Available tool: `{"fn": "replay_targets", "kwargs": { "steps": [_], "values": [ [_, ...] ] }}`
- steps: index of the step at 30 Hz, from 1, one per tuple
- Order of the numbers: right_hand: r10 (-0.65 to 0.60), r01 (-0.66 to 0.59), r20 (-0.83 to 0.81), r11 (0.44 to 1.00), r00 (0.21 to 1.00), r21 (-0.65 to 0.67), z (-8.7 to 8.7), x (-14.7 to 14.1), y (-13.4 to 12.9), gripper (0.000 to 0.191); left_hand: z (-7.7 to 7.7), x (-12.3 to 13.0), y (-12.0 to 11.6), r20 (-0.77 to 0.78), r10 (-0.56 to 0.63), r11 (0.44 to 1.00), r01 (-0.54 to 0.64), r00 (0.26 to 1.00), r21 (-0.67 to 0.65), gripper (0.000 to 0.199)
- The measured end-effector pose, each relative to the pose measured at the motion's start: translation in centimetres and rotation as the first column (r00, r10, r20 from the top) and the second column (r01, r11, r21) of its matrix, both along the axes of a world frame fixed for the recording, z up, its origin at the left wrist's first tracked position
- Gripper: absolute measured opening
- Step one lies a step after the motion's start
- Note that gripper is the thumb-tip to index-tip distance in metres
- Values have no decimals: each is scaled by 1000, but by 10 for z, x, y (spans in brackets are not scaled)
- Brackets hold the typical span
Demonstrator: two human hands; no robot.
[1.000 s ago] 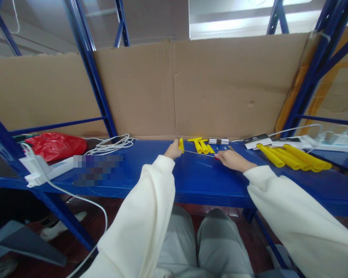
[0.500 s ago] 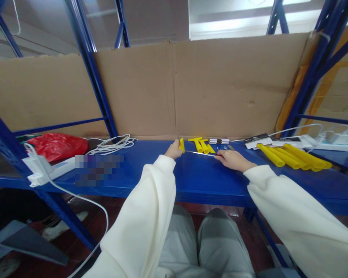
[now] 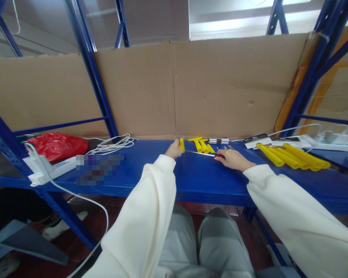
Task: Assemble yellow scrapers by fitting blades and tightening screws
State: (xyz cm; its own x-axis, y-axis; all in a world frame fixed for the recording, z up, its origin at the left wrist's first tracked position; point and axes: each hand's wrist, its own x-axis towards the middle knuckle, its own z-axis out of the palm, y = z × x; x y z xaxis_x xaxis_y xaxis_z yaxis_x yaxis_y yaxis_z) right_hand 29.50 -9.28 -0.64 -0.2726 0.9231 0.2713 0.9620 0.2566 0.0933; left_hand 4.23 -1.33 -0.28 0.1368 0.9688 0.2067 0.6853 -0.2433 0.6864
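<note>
My left hand (image 3: pixel 173 149) is closed around a yellow plastic piece (image 3: pixel 181 144), mostly hidden by the fingers. In my right hand (image 3: pixel 230 158) is a screwdriver (image 3: pixel 201 153); its red handle is largely covered by the fingers. The thin metal shaft points left, its tip at the yellow piece; whether it goes into it is too small to tell. Just behind the shaft lie several yellow T-shaped plastic parts (image 3: pixel 197 144). A small stack of white-and-black packs (image 3: pixel 219 140) sits behind my right hand.
Several yellow tubes (image 3: pixel 295 157) and black-and-white boxes (image 3: pixel 258 141) lie on the right of the blue shelf (image 3: pixel 153 173). On the left are a red plastic bag (image 3: pixel 58 147), coiled white cable (image 3: pixel 118 144) and a white power strip (image 3: pixel 55 170). Cardboard (image 3: pixel 214 88) stands behind.
Almost nothing differs. Both hands stay in place on the yellow piece and the screwdriver, which shows only a very slight shift.
</note>
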Motion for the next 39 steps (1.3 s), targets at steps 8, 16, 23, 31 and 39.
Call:
{"fn": "replay_targets", "kwargs": {
  "steps": [8,16,23,31,39],
  "values": [
    [43,-42,-26,998,999,44,-7,8,9,11,1,0,-1,-8,6,1000,-6,1000,14,29],
    [31,-31,-32,999,999,-8,-2,2,1,22,3,0,-5,-18,7,1000,-7,1000,11,29],
    [42,-44,-98,999,994,-15,-7,7,8,13,2,1,-4,-5,-3,1000,3,1000,10,30],
    [-51,48,28,995,998,82,2,0,-4,24,4,0,-7,-5,-8,1000,8,1000,-15,29],
    [-10,7,-85,999,996,-35,-3,1,3,17,6,1,-11,-10,7,1000,-7,1000,-17,28]
  ]
}}
